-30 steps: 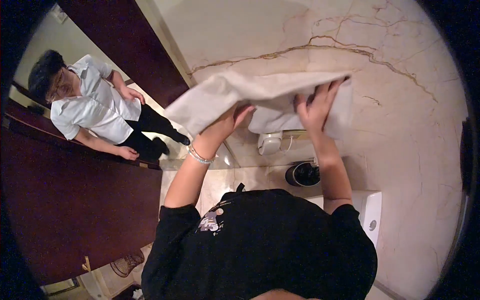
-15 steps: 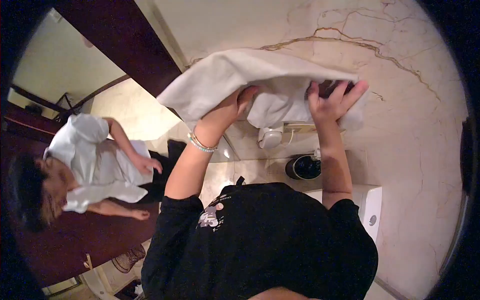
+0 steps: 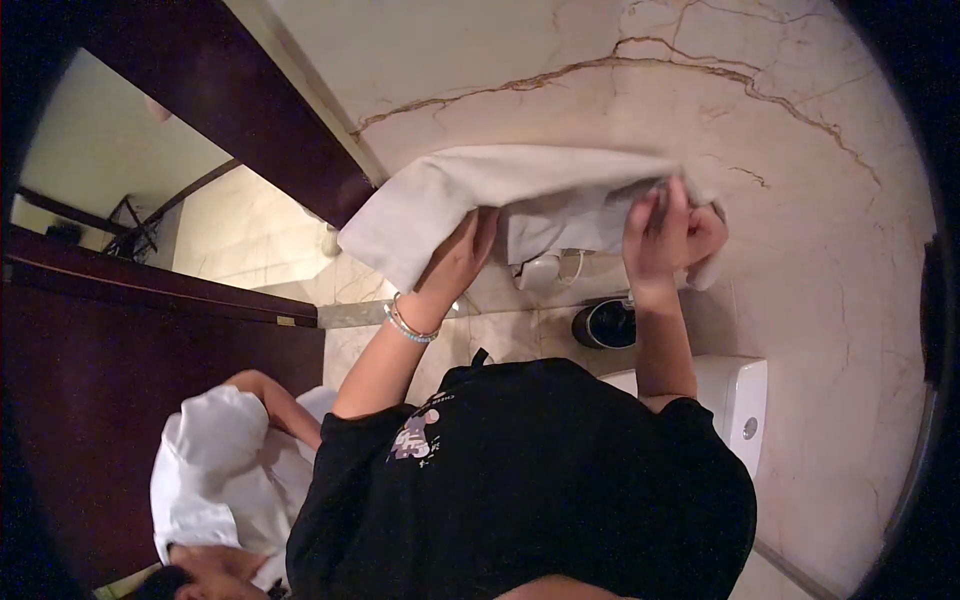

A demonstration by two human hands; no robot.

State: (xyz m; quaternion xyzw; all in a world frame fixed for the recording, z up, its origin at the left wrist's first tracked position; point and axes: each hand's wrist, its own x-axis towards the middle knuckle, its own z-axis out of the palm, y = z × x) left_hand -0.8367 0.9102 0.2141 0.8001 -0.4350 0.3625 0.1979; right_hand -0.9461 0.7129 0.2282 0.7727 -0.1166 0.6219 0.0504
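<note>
A white towel (image 3: 560, 172) is stretched between my two hands in front of the marble wall, its left end hanging down in a wide flap. My left hand (image 3: 462, 258) grips it from below, its fingertips hidden behind the fabric; bracelets circle that wrist. Curled and slightly blurred, the fingers of my right hand (image 3: 668, 238) close on the towel's right end. Part of the cloth hangs below that hand on its outer side.
A white toilet tank (image 3: 745, 410) stands right of my body. Beyond my right forearm is a dark bin (image 3: 605, 325), with a white fixture (image 3: 540, 270) near the towel. Another person in a white shirt (image 3: 215, 470) bends at lower left, by a dark red door (image 3: 150, 400).
The towel and both hands have come lower in the view. My right fingers went from spread to curled. The other person has shifted toward the lower edge, beside my left arm.
</note>
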